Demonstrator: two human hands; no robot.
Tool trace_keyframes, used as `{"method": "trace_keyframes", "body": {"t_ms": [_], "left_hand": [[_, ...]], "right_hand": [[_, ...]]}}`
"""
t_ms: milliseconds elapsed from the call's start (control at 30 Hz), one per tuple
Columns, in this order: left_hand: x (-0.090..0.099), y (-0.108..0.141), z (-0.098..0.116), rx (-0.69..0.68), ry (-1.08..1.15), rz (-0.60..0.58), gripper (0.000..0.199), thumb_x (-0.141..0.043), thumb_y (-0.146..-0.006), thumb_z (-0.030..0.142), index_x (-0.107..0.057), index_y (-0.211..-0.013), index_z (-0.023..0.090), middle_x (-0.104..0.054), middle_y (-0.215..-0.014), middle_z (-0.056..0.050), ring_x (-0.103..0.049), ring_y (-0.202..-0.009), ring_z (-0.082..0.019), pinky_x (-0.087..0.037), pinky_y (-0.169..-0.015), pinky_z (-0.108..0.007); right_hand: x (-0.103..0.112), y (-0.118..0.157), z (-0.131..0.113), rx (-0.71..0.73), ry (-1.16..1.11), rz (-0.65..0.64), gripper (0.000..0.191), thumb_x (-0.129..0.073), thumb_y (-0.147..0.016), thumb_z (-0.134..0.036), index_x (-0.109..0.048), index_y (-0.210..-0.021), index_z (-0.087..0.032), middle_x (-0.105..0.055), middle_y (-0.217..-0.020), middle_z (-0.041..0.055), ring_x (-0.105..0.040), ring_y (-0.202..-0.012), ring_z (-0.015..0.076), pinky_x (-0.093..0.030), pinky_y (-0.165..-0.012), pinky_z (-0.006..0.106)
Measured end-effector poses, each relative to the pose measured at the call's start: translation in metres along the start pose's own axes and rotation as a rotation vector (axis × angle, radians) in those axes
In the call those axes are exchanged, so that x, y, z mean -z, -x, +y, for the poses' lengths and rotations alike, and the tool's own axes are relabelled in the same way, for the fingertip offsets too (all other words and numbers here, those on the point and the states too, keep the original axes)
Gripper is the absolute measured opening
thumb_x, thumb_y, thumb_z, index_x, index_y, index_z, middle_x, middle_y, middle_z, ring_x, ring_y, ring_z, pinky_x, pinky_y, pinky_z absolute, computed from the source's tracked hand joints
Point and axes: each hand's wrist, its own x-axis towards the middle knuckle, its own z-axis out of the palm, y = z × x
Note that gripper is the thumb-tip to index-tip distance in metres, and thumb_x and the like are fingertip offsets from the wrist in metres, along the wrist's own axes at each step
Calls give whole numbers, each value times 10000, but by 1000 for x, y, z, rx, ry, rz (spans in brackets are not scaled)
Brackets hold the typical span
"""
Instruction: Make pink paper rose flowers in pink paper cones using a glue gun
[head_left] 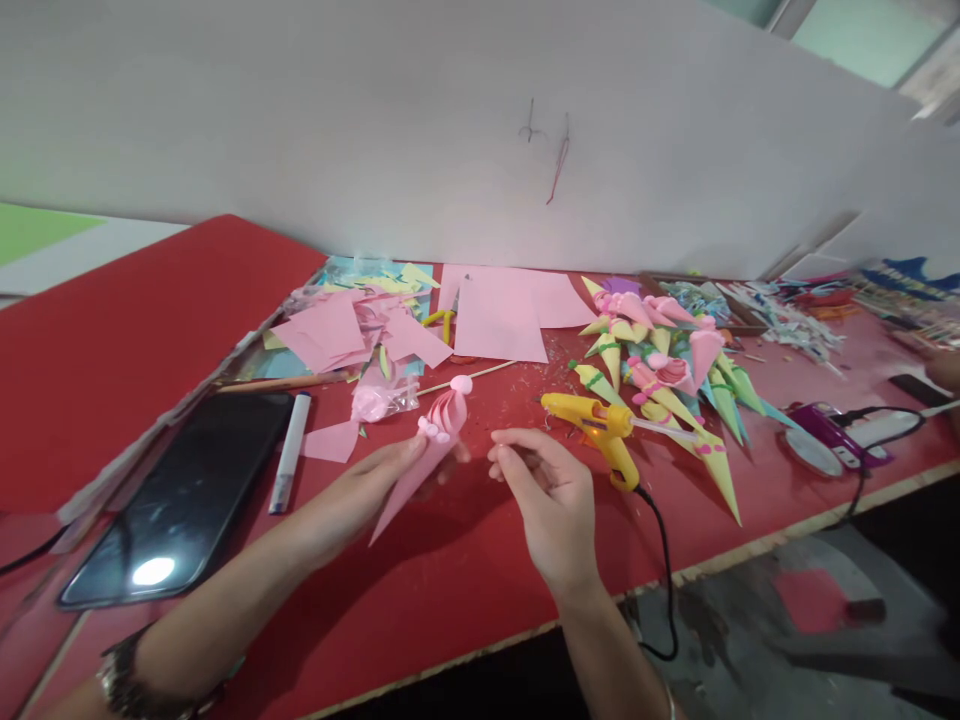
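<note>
A pink paper cone (411, 486) with ruffled folds and small pink balls is held in my left hand (375, 484), its point tilted down to the left and a ball at its upper tip. My right hand (551, 500) is raised over the red table to the right of the cone, apart from it. Its thumb and index fingertips are pressed together; anything between them is too small to make out. Just right of that hand lies a yellow glue gun (592, 420) with a clear stick in its back and a black cord.
Behind the glue gun is a pile of yellow, pink and green cones (705, 360). Pink paper sheets (499, 315) and scraps (322, 335) lie at the back. On the left are a dark tablet (180, 500) and a marker (290, 455). Another person's hand shows at the right edge.
</note>
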Motion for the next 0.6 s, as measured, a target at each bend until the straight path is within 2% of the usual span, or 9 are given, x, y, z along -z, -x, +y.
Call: {"method": "trace_keyframes", "body": {"t_ms": [133, 233, 333, 467, 600], "left_hand": [[-1, 2, -4, -29, -64, -104, 486, -424, -818, 636, -660, -845, 212, -626, -812, -19, -535, -837, -205, -380, -835, -317], [-5, 4, -2, -92, -110, -159, 446, -369, -870, 586, -608, -797, 217, -562, -750, 5, -505, -805, -188, -370, -800, -296], [-9, 7, 1, -124, -129, -202, 457, -343, -870, 605, -577, -779, 223, -520, -707, 22, -476, -741, -167, -369, -752, -274], [-14, 9, 4, -150, -153, -236, 475, -362, -854, 625, -578, -727, 221, -529, -713, 21, -476, -722, -159, -374, -751, -262], [-17, 11, 5, -181, -156, -233, 475, -386, -838, 635, -575, -689, 225, -538, -718, 19, -478, -723, -158, -389, -767, -256]], "right_hand": [[-3, 1, 0, -6, -31, -14, 175, -588, -768, -101, -691, -838, -224, -706, -735, -33, -669, -648, 82, -553, -626, 171], [-4, 3, -1, -4, -34, -31, 119, -598, -771, -120, -674, -785, -211, -696, -678, -34, -655, -588, 86, -549, -580, 181], [-4, 4, -3, 74, 14, -24, 95, -627, -744, -114, -657, -743, -204, -649, -648, -37, -615, -566, 86, -532, -554, 190], [-8, 3, -6, 218, 81, -30, 104, -639, -739, -124, -673, -762, -219, -575, -752, -7, -580, -675, 110, -546, -591, 227], [-14, 4, -7, 198, 9, -85, 145, -641, -756, -147, -708, -818, -260, -504, -860, 4, -569, -699, 105, -570, -498, 194]]}}
